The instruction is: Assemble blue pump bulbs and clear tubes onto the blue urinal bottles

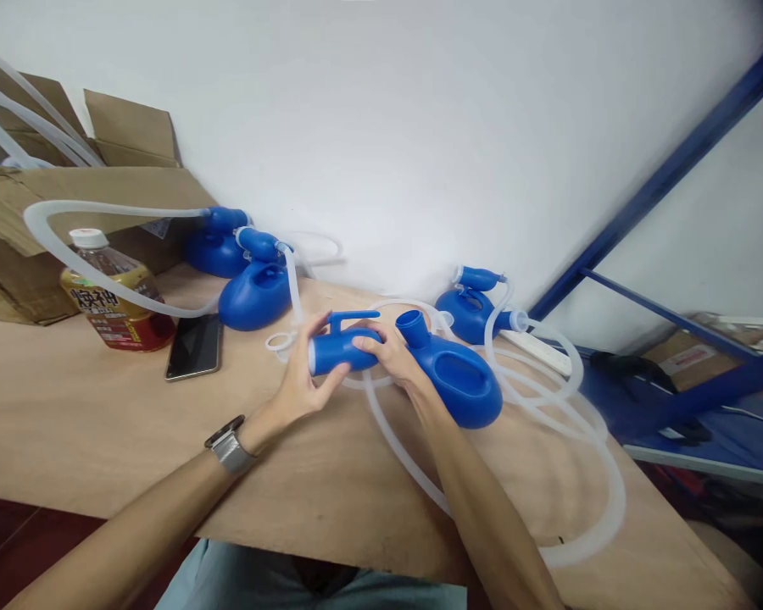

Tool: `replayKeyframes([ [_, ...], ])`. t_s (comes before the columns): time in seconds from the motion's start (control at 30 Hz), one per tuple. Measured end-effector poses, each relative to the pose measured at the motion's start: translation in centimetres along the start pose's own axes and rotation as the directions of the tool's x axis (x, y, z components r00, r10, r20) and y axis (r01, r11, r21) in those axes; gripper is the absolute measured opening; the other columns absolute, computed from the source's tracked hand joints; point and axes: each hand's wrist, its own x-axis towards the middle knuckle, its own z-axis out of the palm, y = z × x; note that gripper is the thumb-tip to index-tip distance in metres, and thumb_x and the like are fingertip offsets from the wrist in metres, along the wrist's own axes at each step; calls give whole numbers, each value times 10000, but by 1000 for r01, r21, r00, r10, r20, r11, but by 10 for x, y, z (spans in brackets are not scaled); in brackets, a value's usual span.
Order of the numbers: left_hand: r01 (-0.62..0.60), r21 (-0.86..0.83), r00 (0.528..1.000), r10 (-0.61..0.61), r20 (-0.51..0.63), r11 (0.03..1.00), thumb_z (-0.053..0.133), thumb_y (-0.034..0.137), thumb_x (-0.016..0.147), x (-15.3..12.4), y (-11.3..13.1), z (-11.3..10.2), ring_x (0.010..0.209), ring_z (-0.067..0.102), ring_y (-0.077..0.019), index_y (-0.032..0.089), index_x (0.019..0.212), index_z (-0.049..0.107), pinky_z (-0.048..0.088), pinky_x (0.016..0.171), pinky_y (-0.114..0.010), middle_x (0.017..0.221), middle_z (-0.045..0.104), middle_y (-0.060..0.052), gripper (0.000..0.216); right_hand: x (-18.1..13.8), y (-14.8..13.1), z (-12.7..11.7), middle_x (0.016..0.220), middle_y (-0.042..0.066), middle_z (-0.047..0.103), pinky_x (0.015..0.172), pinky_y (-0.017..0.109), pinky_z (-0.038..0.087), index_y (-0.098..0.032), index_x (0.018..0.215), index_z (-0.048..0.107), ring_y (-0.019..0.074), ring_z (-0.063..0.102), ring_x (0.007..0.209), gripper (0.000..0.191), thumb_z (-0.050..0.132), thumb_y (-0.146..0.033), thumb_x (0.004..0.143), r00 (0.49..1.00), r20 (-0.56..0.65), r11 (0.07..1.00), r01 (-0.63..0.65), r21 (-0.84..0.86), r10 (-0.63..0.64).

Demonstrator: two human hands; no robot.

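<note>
My left hand (298,381) is wrapped round the left end of a blue plastic urinal head (336,349), a short tube with a bar-like handle on its far side. The same piece is gripped at its right end by my right hand (391,352), thumb on top. Just right of that hand a blue urinal bottle (467,385) lies on the table, its open neck pointing up. A clear hose (398,445) runs under my hands and loops to the right. Beside my left hand lies a white ring (280,341).
Two blue bottles with heads and hoses (254,292) stand at the left, another (474,305) at the back right. A drink bottle (124,296), a phone (194,347) and a cardboard box of hoses (102,195) are left. A white power strip (540,352) lies near a blue shelf frame (661,144).
</note>
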Motion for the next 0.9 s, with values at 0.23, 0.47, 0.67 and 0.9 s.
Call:
replayKeyframes([
  [0.23, 71, -22, 991, -68, 114, 997, 574, 550, 995, 15, -40, -11, 1581, 330, -369, 262, 1669, 259, 385, 1235, -566, 1707, 325, -172, 798, 9, 14, 9, 953, 61, 784, 828, 428, 629, -220, 988, 785, 284, 742, 924, 410, 686, -598, 864, 986, -132, 995, -101, 19, 102],
  [0.47, 457, 403, 888, -383, -253, 793, 548, 376, 899, 34, -119, -75, 1025, 692, -314, 189, 1123, 709, 534, 980, -483, 1078, 737, -143, 333, 10, 45, 38, 1492, 207, 510, 1202, 516, 426, -171, 1506, 499, 348, 558, 1387, 676, 714, -427, 919, 923, -374, 874, -109, -474, -88],
  [0.67, 262, 482, 887, -405, 220, 836, 752, 426, 668, 29, -127, -87, 954, 737, -331, 302, 981, 803, 554, 864, -386, 1011, 807, -81, 340, 4, 62, 45, 1594, 199, 404, 1214, 487, 418, -218, 1590, 425, 350, 510, 1460, 758, 742, -333, 911, 991, -130, 772, -93, -629, 14],
  [0.9, 377, 652, 878, -478, -26, 658, 504, 621, 960, 37, -105, -99, 1042, 737, -426, 195, 1446, 614, 548, 844, -471, 1158, 783, -209, 656, -17, 7, 3, 1574, 149, 559, 1214, 467, 424, -214, 1545, 533, 286, 522, 1469, 569, 564, -198, 977, 993, 79, 764, 121, -633, -92],
])
